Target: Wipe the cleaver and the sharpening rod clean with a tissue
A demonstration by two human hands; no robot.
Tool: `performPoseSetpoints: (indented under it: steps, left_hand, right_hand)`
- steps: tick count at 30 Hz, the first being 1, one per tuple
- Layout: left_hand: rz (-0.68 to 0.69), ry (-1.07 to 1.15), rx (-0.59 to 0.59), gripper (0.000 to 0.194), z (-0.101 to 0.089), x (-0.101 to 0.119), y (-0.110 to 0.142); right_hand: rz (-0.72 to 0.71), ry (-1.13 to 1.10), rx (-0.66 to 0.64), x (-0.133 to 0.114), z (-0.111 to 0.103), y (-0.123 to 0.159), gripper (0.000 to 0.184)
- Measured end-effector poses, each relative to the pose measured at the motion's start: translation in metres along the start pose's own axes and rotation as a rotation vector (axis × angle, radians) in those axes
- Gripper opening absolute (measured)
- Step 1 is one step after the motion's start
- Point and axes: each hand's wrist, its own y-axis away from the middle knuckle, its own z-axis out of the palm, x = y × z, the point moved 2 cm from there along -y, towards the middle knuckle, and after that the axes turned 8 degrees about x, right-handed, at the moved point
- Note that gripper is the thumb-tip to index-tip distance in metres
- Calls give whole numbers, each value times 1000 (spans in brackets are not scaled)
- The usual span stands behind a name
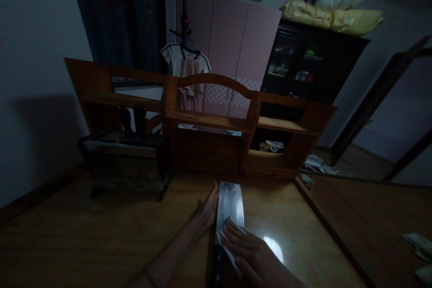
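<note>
A cleaver (230, 202) with a broad, shiny blade points away from me over the wooden desk, its black handle (219, 267) toward me. Along the blade's left edge, my left hand (209, 208) holds it steady; some of its fingers are hidden at the blade. My right hand (245, 246) presses a folded white tissue or cloth (232, 222) flat onto the lower blade near the handle. Part of the cloth hangs below the palm.
A dark knife holder (126, 166) with black-handled knives stands at the left. Behind the desk (189, 261) rises a wooden shelf unit (209, 150) with a small bag (272, 146) in its right compartment. A brown surface (371, 216) lies right of the desk's raised edge.
</note>
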Motion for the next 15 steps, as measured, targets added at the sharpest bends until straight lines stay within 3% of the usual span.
performPoseSetpoints:
  steps: [9, 15]
  left_hand:
    - [12, -39, -21, 63, 12, 4, 8]
    - [27, -17, -27, 64, 18, 7, 13]
  right_hand:
    - [27, 10, -5, 12, -11, 27, 52]
    - [11, 43, -10, 7, -12, 27, 54]
